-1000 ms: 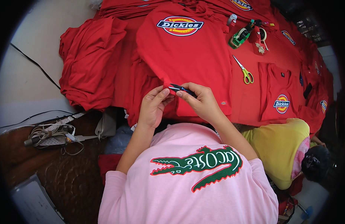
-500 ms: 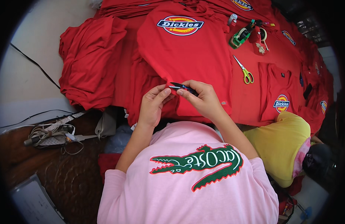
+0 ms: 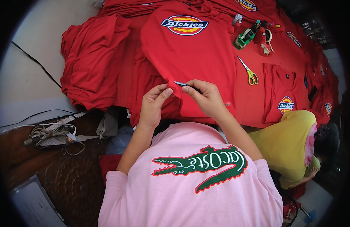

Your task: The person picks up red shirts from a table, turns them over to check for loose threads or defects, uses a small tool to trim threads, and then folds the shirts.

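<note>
A red T-shirt (image 3: 197, 56) with a printed chest badge lies spread out in front of me. My left hand (image 3: 152, 104) pinches a fold of its lower-left edge between thumb and fingers. In my right hand (image 3: 207, 96) is a pair of small thread snips (image 3: 180, 83), dark-handled, held between thumb and fingers. Their blades point left and lie at the pinched fabric, close together. Most of the snips' handle is hidden behind my right fingers.
Scissors with yellow-green handles (image 3: 252, 76), a green tape dispenser (image 3: 244, 38), and a tape roll (image 3: 267, 36) lie on red cloth at the right. A heap of red garments (image 3: 89, 60) sits left. Coiled cables (image 3: 53, 137) lie lower left. A person in yellow (image 3: 284, 142) bends at the right.
The snips' blades, apart before, are now close together and slightly higher at the fabric. The person in yellow has leaned further right, and one of their hands now shows.
</note>
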Motion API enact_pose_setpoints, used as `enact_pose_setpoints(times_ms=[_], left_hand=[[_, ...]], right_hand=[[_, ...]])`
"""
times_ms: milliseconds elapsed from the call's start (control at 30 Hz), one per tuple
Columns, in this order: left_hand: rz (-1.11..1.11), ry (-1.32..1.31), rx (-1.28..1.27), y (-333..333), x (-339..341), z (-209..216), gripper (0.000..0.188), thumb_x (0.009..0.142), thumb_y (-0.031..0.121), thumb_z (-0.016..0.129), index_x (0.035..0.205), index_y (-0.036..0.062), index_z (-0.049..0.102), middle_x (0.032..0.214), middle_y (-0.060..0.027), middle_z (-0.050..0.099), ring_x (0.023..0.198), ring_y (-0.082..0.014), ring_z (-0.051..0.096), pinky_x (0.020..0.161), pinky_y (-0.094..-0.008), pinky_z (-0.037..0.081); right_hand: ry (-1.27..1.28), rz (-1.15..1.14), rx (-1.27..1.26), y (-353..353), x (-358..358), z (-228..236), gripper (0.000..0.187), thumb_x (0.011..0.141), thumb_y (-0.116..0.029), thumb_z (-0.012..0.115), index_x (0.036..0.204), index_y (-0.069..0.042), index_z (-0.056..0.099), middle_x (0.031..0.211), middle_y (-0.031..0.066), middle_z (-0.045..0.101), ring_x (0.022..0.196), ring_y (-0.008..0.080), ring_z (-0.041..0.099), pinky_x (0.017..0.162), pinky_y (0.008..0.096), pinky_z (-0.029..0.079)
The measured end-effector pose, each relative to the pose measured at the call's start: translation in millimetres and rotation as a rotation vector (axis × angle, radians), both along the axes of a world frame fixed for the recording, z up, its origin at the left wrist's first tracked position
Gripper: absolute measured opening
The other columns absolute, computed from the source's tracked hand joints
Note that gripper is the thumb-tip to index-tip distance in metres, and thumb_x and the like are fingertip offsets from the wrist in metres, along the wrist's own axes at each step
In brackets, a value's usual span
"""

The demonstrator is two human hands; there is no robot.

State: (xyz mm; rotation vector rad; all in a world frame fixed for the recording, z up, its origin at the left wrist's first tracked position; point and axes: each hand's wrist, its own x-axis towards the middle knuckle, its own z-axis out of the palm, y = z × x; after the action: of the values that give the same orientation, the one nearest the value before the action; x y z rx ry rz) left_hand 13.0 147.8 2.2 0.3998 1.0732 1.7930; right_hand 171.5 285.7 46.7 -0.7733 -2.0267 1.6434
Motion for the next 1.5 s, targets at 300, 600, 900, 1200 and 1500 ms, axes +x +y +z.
enact_pose_setpoints(times_ms=[300, 600, 900, 1200, 1500], left_hand=[[-0.04, -0.018, 0.026, 5, 0, 7, 0.018, 0.1, 0.005, 0.068, 0.116, 0.0002, 0.072, 0.11, -0.0086, 0.076, 0.104, -0.0142, 0.069, 0.099, -0.0299, 0.052], [-0.061, -0.077, 0.026, 4, -2, 4, 0.016, 0.1, 0.004, 0.066, 0.115, 0.0024, 0.071, 0.111, -0.0084, 0.075, 0.104, -0.0161, 0.07, 0.1, -0.033, 0.053], [-0.065, -0.089, 0.028, 3, -1, 1, 0.017, 0.1, 0.005, 0.068, 0.116, 0.0012, 0.071, 0.111, -0.0069, 0.074, 0.106, -0.0143, 0.068, 0.1, -0.0315, 0.052], [-0.095, -0.203, 0.063, 3, 0, -1, 0.018, 0.102, 0.008, 0.064, 0.119, 0.0045, 0.07, 0.115, -0.0061, 0.074, 0.108, -0.0151, 0.069, 0.102, -0.0337, 0.052], [-0.127, -0.215, 0.075, 4, 1, -2, 0.018, 0.103, 0.01, 0.063, 0.119, 0.0062, 0.07, 0.114, -0.005, 0.074, 0.109, -0.015, 0.068, 0.104, -0.0356, 0.051]], right_hand=[[-0.07, -0.017, 0.251, -11, 6, 13, 0.025, 0.095, -0.024, 0.078, 0.104, -0.001, 0.073, 0.072, 0.0097, 0.063, 0.06, 0.0148, 0.054, 0.056, 0.0314, 0.043], [-0.008, -0.025, -0.002, -10, 2, 4, 0.023, 0.096, -0.022, 0.076, 0.104, 0.0, 0.074, 0.072, 0.006, 0.062, 0.064, 0.0111, 0.052, 0.06, 0.0291, 0.043], [-0.014, 0.015, 0.06, -10, 3, 6, 0.023, 0.098, -0.022, 0.074, 0.104, 0.0, 0.074, 0.072, 0.005, 0.062, 0.065, 0.009, 0.051, 0.059, 0.0279, 0.042], [0.045, -0.033, -0.139, -7, 8, -6, 0.023, 0.101, -0.022, 0.071, 0.103, 0.001, 0.073, 0.074, -0.0029, 0.057, 0.071, 0.0053, 0.047, 0.063, 0.0261, 0.04], [0.107, 0.041, -0.198, -8, 8, -9, 0.022, 0.1, -0.021, 0.071, 0.105, 0.001, 0.074, 0.079, -0.0038, 0.063, 0.076, 0.0046, 0.051, 0.068, 0.0251, 0.044]])
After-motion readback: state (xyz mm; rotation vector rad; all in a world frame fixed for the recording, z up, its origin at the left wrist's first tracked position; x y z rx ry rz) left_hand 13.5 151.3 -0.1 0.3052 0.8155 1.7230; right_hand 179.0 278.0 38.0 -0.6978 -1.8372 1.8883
